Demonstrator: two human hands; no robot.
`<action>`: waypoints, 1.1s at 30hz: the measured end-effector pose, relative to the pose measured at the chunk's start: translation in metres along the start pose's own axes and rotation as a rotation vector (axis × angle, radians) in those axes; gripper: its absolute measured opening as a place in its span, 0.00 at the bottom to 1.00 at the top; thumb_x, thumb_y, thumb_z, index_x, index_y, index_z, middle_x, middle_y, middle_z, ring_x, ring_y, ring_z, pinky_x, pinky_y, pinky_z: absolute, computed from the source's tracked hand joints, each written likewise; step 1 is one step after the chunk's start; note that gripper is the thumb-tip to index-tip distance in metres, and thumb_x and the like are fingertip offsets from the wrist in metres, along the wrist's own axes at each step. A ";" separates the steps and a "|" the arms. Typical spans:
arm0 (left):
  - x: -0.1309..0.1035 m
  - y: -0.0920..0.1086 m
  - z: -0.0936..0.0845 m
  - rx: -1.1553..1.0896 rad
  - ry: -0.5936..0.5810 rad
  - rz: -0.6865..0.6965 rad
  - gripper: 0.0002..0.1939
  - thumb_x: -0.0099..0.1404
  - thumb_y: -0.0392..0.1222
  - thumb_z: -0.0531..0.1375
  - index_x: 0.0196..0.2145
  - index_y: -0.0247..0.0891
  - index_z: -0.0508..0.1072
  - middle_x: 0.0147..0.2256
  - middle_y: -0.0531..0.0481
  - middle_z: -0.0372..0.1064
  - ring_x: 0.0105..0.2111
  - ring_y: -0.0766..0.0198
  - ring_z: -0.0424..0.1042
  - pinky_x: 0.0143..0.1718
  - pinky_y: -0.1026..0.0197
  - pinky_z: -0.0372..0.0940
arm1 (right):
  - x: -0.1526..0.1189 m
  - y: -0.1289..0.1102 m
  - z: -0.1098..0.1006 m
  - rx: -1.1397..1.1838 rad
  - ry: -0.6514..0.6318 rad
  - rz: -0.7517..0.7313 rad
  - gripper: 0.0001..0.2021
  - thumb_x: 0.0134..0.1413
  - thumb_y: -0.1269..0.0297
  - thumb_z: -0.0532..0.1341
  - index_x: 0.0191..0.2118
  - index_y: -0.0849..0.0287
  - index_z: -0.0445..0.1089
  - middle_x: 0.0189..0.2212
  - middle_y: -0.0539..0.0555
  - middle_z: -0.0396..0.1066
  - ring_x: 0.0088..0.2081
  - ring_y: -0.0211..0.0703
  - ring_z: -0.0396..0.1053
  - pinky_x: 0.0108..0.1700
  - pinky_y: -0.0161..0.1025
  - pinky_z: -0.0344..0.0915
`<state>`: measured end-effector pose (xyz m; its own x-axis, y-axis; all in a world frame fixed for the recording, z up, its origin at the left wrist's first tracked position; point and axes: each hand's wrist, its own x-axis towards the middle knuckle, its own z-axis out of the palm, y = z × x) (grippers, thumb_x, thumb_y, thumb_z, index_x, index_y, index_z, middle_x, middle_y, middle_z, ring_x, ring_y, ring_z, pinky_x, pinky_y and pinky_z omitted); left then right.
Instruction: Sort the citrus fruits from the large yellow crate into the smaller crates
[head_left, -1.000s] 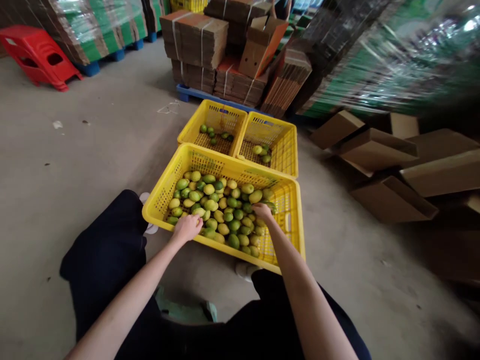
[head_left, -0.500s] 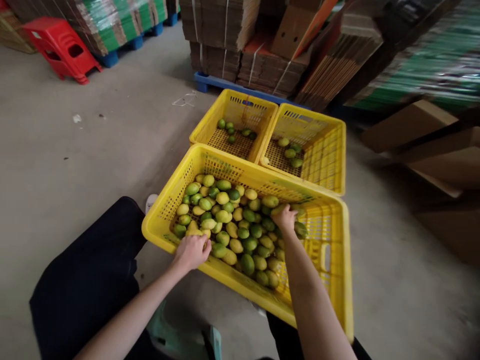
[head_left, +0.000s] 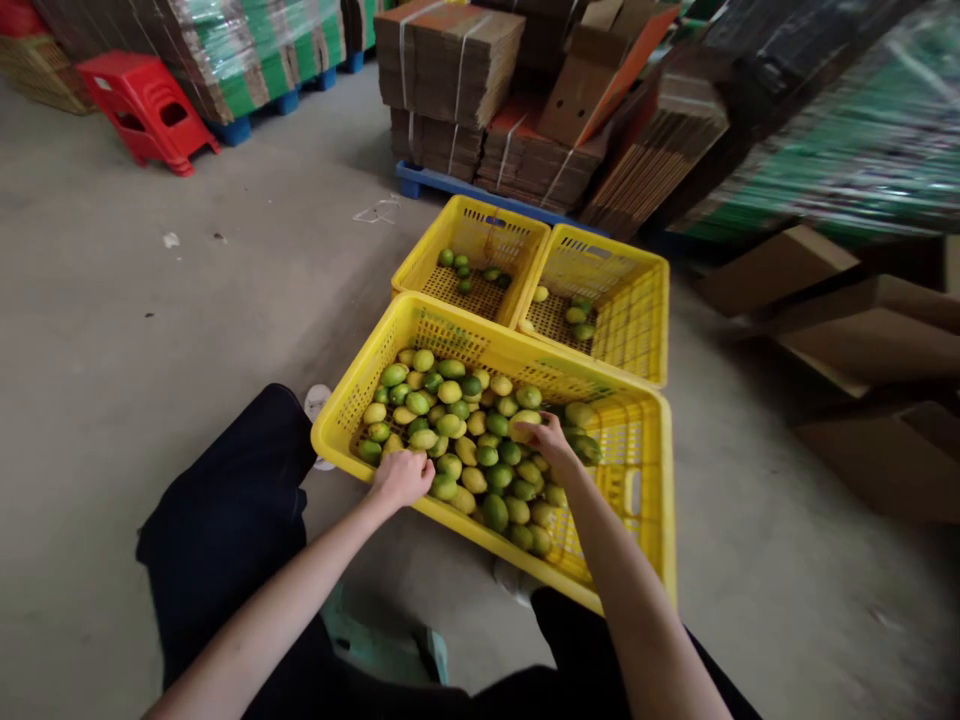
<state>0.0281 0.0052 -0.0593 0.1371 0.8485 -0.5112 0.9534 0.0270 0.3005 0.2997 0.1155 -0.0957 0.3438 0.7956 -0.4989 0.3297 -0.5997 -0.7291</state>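
A large yellow plastic crate (head_left: 666, 500) in front of me holds many green and yellow lemons (head_left: 450, 392), heaped towards its left and middle. My right hand (head_left: 549, 440) is inside it, thumb and fingers closed on a yellow-green lemon (head_left: 523, 426) above the heap. Near the crate's front left rim, my left hand (head_left: 405, 477) is closed with its fingers curled down among the fruit. The back of that hand hides whatever is in it. A few green lemons (head_left: 589, 447) lie just beyond my right wrist.
Behind stand two smaller-looking yellow crates, the left one (head_left: 409, 262) and right one (head_left: 637, 300), with several lemons each. Bundled cardboard (head_left: 450, 70) sits on a blue pallet (head_left: 420, 180). Cartons (head_left: 877, 310) lie at right, a red stool (head_left: 154, 110) at far left.
My right hand has come left across the heap, and a lemon now shows in its fingers. My left hand stays near the front rim. One yellow lemon in the back right crate lies further left.
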 end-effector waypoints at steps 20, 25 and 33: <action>0.140 0.072 -0.042 0.019 0.078 0.112 0.19 0.68 0.46 0.63 0.55 0.38 0.71 0.57 0.39 0.71 0.56 0.51 0.70 0.55 0.55 0.65 | -0.190 -0.069 -0.087 1.029 -0.322 0.068 0.12 0.46 0.61 0.67 0.39 0.56 0.75 0.34 0.56 0.80 0.28 0.46 0.76 0.30 0.43 0.79; 0.188 0.105 -0.026 0.094 0.125 0.084 0.20 0.70 0.46 0.62 0.56 0.35 0.70 0.56 0.40 0.68 0.54 0.52 0.71 0.54 0.44 0.69 | -0.188 -0.050 -0.106 1.082 -0.313 0.091 0.13 0.47 0.60 0.70 0.40 0.55 0.77 0.37 0.59 0.81 0.31 0.51 0.78 0.33 0.48 0.80; 0.210 0.102 -0.029 0.089 0.050 0.116 0.17 0.64 0.38 0.67 0.48 0.27 0.73 0.49 0.35 0.74 0.54 0.44 0.71 0.55 0.48 0.65 | -0.184 -0.077 -0.102 1.194 -0.296 0.027 0.09 0.50 0.58 0.69 0.38 0.54 0.76 0.38 0.57 0.80 0.35 0.50 0.78 0.36 0.48 0.80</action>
<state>0.1467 0.2019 -0.1125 0.2363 0.8685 -0.4358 0.9524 -0.1180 0.2812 0.3012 0.0067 0.0998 0.0737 0.8662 -0.4943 -0.7393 -0.2852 -0.6100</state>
